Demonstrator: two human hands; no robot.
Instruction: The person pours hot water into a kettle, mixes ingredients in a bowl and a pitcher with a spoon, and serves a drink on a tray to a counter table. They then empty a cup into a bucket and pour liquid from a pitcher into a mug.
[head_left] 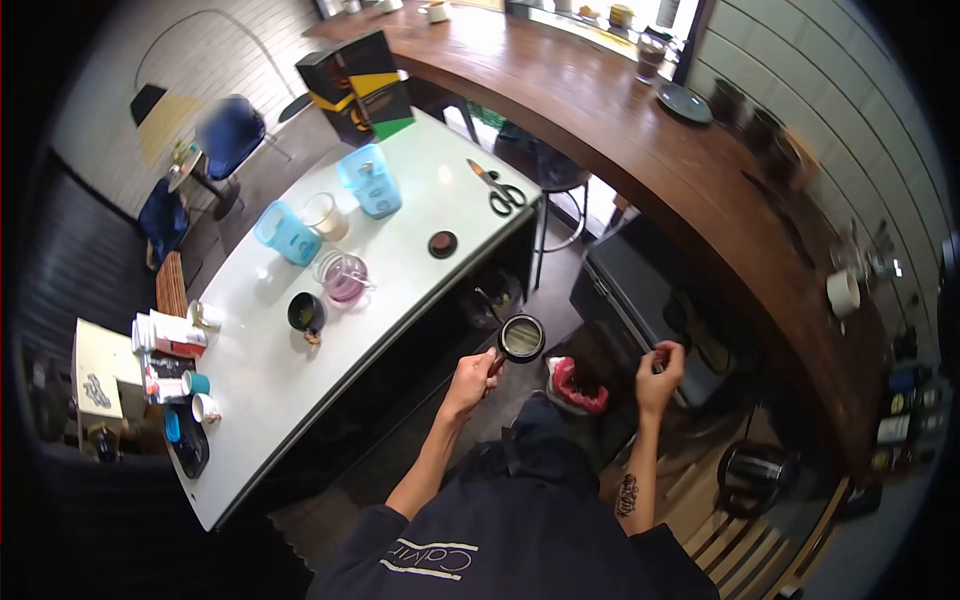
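Observation:
My left hand (472, 384) is closed round the handle of a small round strainer (522, 338) with a dark rim and a mesh centre, held out over the floor beyond the white table's edge. To the right, my right hand (660, 372) is closed, its fingers curled near the dark grey box; whatever it holds, if anything, is too small to make out. Under and between the hands, a red and white bag (577, 386) stands open on the floor side.
On the white table (400, 330) are scissors (500, 195), two blue containers (368, 180), a glass jug of purple liquid (343, 279), a black cup (306, 314) and a round dark lid (442, 244). A curved wooden counter (600, 130) runs behind; a kettle (755, 475) stands lower right.

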